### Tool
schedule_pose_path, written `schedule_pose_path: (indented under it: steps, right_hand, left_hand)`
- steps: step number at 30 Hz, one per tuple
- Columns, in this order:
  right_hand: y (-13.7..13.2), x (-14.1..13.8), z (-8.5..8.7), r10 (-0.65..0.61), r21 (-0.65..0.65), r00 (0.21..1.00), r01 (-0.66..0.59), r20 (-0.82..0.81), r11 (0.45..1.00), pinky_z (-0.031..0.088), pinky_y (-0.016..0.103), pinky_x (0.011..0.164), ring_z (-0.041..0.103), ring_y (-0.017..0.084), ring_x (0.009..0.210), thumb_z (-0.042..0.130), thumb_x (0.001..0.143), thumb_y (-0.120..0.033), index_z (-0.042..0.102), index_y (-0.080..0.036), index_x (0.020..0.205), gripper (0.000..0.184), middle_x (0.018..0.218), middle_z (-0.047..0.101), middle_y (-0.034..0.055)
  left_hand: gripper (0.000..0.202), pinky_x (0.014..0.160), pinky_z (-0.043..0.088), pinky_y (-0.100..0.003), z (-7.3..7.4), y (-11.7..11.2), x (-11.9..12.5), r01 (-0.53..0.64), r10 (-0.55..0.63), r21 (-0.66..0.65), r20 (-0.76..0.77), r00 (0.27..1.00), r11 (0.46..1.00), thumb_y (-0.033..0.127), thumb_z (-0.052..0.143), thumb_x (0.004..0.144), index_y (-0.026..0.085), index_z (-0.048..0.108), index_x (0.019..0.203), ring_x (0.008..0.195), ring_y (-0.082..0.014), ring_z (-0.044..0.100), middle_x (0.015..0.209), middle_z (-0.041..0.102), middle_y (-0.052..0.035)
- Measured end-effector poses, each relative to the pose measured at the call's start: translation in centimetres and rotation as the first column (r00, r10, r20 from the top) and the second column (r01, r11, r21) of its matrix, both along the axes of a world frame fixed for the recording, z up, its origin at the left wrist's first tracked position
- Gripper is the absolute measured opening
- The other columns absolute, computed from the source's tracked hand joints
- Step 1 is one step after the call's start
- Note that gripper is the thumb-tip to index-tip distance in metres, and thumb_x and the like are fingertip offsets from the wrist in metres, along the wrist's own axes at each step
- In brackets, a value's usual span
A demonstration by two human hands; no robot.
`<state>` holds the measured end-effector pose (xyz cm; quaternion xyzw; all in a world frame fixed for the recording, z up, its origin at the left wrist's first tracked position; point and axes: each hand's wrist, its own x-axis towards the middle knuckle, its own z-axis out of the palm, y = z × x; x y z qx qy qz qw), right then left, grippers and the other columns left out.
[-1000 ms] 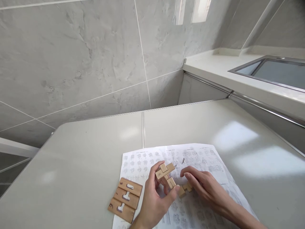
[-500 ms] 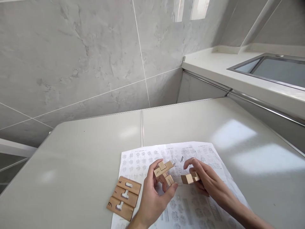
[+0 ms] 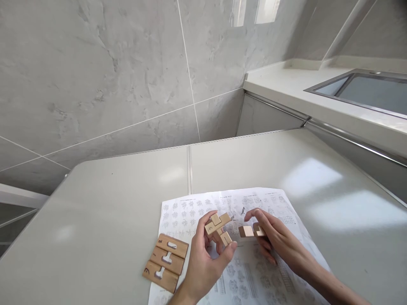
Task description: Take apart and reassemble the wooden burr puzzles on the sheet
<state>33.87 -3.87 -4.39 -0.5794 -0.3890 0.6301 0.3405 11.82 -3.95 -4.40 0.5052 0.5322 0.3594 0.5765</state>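
My left hand (image 3: 205,262) is closed round a partly joined wooden puzzle cluster (image 3: 218,228), held just above a printed instruction sheet (image 3: 251,275). My right hand (image 3: 273,239) pinches a single notched wooden piece (image 3: 251,231), lifted off the paper, its end a short gap to the right of the cluster. Three flat numbered wooden pieces (image 3: 165,262) lie side by side on the table to the left of my left hand, overlapping the sheet's left edge.
The pale grey table (image 3: 111,203) has a seam down its middle and meets a tiled wall behind. A white counter with a recessed steel-rimmed sink (image 3: 359,91) stands at the right, higher than the table.
My right hand picked the single wooden piece up off the paper and raised it toward the cluster. My left hand kept the cluster almost still.
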Motion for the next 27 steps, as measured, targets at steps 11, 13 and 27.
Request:
schedule_pose_path:
  steps: [11, 13, 27]
  right_hand:
    - [0.2, -0.1, -0.1, 0.096, 0.126, 0.992, -0.107, 0.085, 0.986, 0.041, 0.030, 0.054, 0.047, 0.015, 0.048, 0.045, 0.107, -0.077, 0.062, -0.027, 0.102, 0.053, 0.063, 0.051, -0.0072]
    - [0.0, -0.1, -0.1, 0.115, 0.151, 0.983, -0.136, 0.141, 0.979, 0.039, 0.031, 0.055, 0.046, 0.017, 0.051, 0.042, 0.111, -0.071, 0.064, -0.027, 0.110, 0.049, 0.060, 0.050, -0.0070]
    - [-1.7, -0.8, -0.9, 0.081, 0.493, 0.883, -0.332, 0.462, 0.804, 0.039, 0.029, 0.053, 0.058, 0.019, 0.056, 0.048, 0.116, -0.038, 0.054, -0.028, 0.113, 0.012, 0.071, 0.066, -0.0036]
  left_hand:
    - [0.073, 0.079, 0.053, -0.030, -0.4, 0.1, -0.4, 0.071, -0.071, -0.008, -0.029, 0.997, 0.997, 0.052, 0.083, 0.093, 0.027, 0.049, 0.153, 0.092, -0.0224, 0.070, 0.101, 0.072, -0.0047]
    - [0.072, 0.077, 0.053, -0.030, -0.4, 0.0, -0.4, 0.074, -0.074, 0.002, -0.033, 0.997, 0.997, 0.050, 0.083, 0.093, 0.027, 0.050, 0.153, 0.086, -0.0205, 0.067, 0.096, 0.070, -0.0028]
    - [0.062, 0.096, 0.065, -0.040, 0.0, -0.1, 0.2, 0.147, -0.153, 0.083, 0.064, 0.986, 0.986, 0.036, 0.083, 0.096, 0.027, 0.052, 0.149, 0.106, -0.0269, 0.078, 0.123, 0.076, -0.0102]
